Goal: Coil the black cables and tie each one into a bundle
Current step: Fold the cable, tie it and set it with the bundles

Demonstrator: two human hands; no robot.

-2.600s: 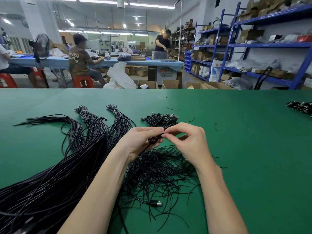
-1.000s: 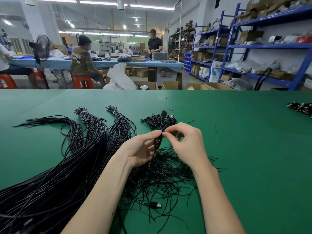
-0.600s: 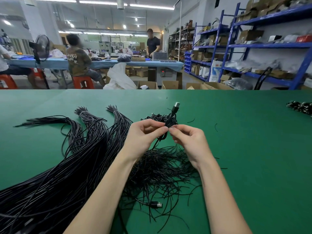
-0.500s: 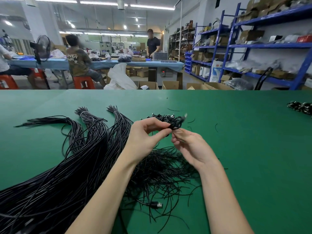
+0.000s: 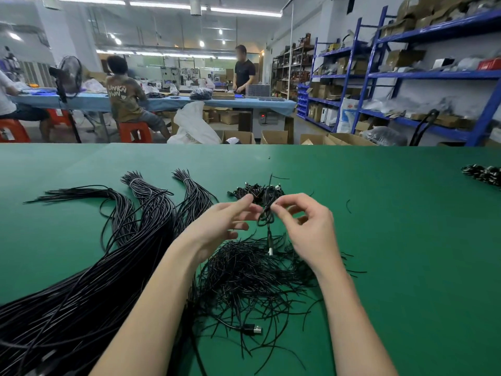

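— Two hands are above the green table (image 5: 393,240). State the grip.
— Right hand (image 5: 306,226): thumb and forefinger pinch the top of a small coiled cable (image 5: 265,217). Its plug end (image 5: 270,244) hangs straight down. Left hand (image 5: 219,223): fingers extended and relaxed, just left of the coil; contact cannot be confirmed.
— Location of the remaining stock?
— Long black cables (image 5: 113,267) lie in banded sheaves at left. Loose tie wires (image 5: 252,278) are heaped below the hands. Finished bundles (image 5: 253,191) sit just beyond the fingertips, with more bundles (image 5: 485,173) at the far right edge. One USB plug (image 5: 253,329) lies near, between the forearms.
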